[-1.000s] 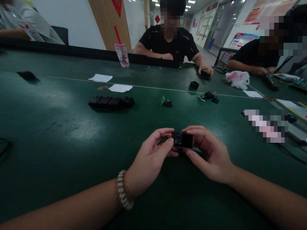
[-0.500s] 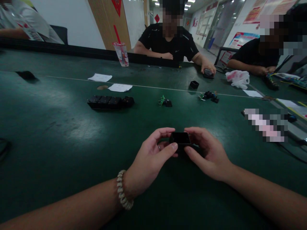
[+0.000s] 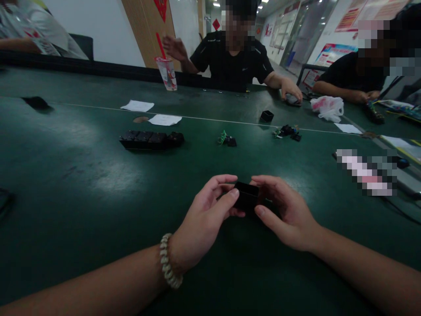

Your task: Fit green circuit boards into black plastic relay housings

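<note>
A small black open-topped square box (image 3: pixel 246 199) is held just above the green table (image 3: pixel 98 237), between my two hands. My left hand (image 3: pixel 208 215), with a beaded bracelet at the wrist, grips its left side, thumb on the near face and fingers behind and below. Curved around the right side is my right hand (image 3: pixel 291 215), thumb tip by the near right corner and index finger by the far rim. Beyond lie a small green circuit board (image 3: pixel 222 138) with a black piece (image 3: pixel 232 141) and a row of joined black box modules (image 3: pixel 144 139).
Farther back are a similar black box (image 3: pixel 267 116), a cluster of electronic parts (image 3: pixel 287 131), paper sheets (image 3: pixel 165 120), a cup with a red straw (image 3: pixel 168 77) and a plastic bag (image 3: pixel 328 107). A person opposite rests one hand (image 3: pixel 291 91) on a dark object; others sit at both sides.
The black box has tilted so its near face shows more, and my left thumb has shifted slightly up and left. The person opposite has raised a hand beside the cup.
</note>
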A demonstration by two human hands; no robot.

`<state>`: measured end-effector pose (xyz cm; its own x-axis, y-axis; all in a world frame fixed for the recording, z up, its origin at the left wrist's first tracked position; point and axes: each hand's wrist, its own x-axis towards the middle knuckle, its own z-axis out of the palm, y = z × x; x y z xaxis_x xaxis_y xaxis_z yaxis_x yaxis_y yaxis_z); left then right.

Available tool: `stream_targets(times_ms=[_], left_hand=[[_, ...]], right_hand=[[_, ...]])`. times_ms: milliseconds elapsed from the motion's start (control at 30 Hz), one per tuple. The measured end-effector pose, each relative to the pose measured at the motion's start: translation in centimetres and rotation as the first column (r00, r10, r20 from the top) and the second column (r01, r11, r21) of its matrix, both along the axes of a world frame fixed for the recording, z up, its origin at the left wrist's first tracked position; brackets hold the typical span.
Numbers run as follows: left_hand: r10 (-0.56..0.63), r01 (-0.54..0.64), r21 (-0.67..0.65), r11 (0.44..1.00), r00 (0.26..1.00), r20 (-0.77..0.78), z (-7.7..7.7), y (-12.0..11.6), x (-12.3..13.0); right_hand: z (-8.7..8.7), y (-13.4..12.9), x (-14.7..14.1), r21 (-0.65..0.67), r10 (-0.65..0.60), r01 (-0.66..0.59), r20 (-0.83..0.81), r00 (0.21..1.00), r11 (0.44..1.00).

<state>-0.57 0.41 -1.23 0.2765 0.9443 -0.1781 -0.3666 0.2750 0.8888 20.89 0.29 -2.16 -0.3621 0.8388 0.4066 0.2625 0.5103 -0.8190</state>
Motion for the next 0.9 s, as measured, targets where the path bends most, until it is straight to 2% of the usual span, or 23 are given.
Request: stream_targets(times_ms=[300,633,900], left_hand=[[0.000,0.000,0.018,1.000,1.000,0.002,-0.05,0.21,0.15],[-0.006,0.011,0.107,0.994,0.999,-0.044,0.14,0.18,0.09],[0.002,0.004,0.094,0.996,0.998,-0.061,0.17,0.20,0.17]], right_hand=[[0.10,0.15,0.15,0.021,0.003,-0.004,0.042,0.999,1.000],[-0.09,0.10,0.10,0.067,-0.017,0.016,0.007,1.000,0.998],[0.09,0.30,0.11,0.105,-0.002,-0.005,0.065,0.998,0.994]])
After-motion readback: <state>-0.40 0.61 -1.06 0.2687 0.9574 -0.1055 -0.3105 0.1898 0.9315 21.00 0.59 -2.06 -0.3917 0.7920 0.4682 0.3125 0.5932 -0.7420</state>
